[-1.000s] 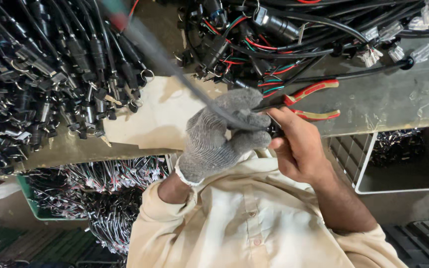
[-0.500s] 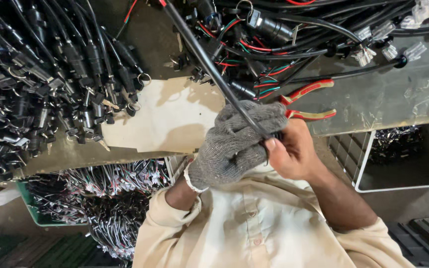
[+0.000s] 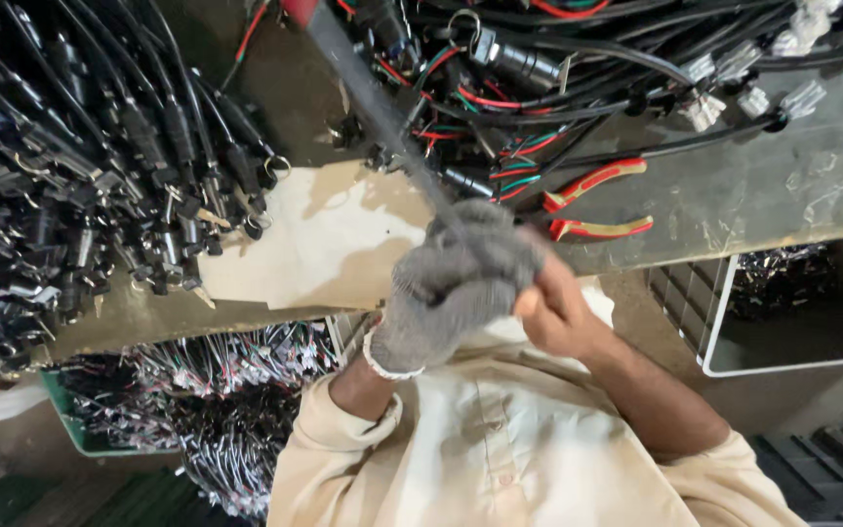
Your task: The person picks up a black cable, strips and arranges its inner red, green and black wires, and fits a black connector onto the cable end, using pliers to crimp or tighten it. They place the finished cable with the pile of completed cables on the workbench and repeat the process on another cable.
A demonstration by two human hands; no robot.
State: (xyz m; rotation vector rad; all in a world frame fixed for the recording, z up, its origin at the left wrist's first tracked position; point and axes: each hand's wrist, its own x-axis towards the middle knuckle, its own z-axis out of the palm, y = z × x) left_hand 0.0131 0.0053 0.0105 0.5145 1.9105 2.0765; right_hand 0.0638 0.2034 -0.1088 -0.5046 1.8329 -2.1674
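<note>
Your left hand (image 3: 456,288), in a grey knit glove, sits near the centre of the view with its fingers clenched around the lower end of a dark sleeved cable (image 3: 373,102), which runs from your fist up toward 11 o'clock, where its red end leaves the top edge. Your bare right hand (image 3: 553,307) presses against the glove from 3 o'clock; its fingers curl in toward the same spot, but the glove hides what they grasp, so you cannot tell. Red-handled pliers (image 3: 597,200) lie on the grey workbench (image 3: 782,185) at 2 o'clock from your hands, just beside them, handles apart. Under your fists, toward 9 o'clock, a tan cardboard sheet (image 3: 329,244) rests on the bench. A heap of black connector cables (image 3: 70,185) fills the 9 to 11 o'clock side, and a tangle of black, red and green wires (image 3: 558,78) spreads at 12 to 2 o'clock. A green bin of thin wires (image 3: 187,410) stands at 8 o'clock, a white tray (image 3: 724,312) at 4 o'clock.
</note>
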